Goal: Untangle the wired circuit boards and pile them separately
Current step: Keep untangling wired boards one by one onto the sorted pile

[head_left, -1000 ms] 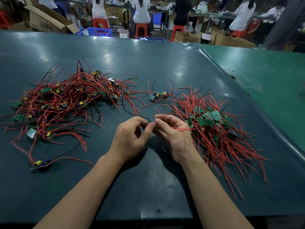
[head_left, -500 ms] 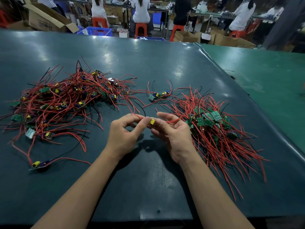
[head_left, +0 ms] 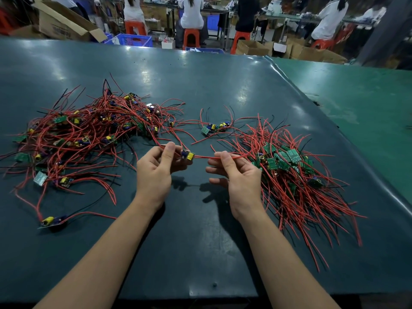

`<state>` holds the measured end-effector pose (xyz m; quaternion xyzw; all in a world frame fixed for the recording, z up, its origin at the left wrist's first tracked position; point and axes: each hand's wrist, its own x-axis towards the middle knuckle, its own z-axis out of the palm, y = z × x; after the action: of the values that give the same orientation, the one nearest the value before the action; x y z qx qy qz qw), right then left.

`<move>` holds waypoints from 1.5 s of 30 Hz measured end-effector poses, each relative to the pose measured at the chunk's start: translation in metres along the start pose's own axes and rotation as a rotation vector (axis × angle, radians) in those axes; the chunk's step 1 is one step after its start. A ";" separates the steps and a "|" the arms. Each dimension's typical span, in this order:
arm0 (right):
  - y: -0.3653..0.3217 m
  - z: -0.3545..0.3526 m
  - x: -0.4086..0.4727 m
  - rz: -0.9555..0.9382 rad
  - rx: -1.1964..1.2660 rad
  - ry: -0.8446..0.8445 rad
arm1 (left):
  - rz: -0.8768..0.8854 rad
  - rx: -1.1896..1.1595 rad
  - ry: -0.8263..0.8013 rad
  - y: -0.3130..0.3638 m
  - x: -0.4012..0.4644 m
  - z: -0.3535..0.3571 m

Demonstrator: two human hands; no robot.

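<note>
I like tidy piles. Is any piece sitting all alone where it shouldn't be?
Yes. One little board with a yellow part lies alone near the table's front left, apart from the tangled heap. Another small bunch sits between the heap and the neat pile.

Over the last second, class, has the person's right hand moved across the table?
Yes. The right hand has shifted to the person's right, away from the left hand and closer to the sorted pile, drawing a red wire taut between them.

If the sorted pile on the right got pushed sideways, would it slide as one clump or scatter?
Probably as a loose clump: the sorted pile has many overlapping red wires that likely snag. Outer strands look floppy and may trail. The small boards seem light.
</note>
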<state>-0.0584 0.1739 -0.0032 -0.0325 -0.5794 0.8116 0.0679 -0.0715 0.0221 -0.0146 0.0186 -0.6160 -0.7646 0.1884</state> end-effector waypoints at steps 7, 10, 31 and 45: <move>-0.004 -0.003 0.002 0.094 0.073 0.036 | 0.100 0.142 -0.207 -0.003 -0.008 0.003; -0.006 -0.005 0.002 0.109 0.061 0.027 | 0.008 0.035 -0.103 0.000 -0.004 0.001; -0.001 -0.009 0.005 0.116 0.071 -0.168 | -0.282 0.053 -0.706 0.016 -0.025 0.003; 0.003 -0.008 0.004 0.120 -0.048 -0.174 | -0.278 0.102 -0.733 0.015 -0.022 0.004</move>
<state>-0.0613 0.1814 -0.0087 0.0019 -0.5993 0.7999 -0.0321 -0.0479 0.0298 -0.0035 -0.1631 -0.6714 -0.7071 -0.1507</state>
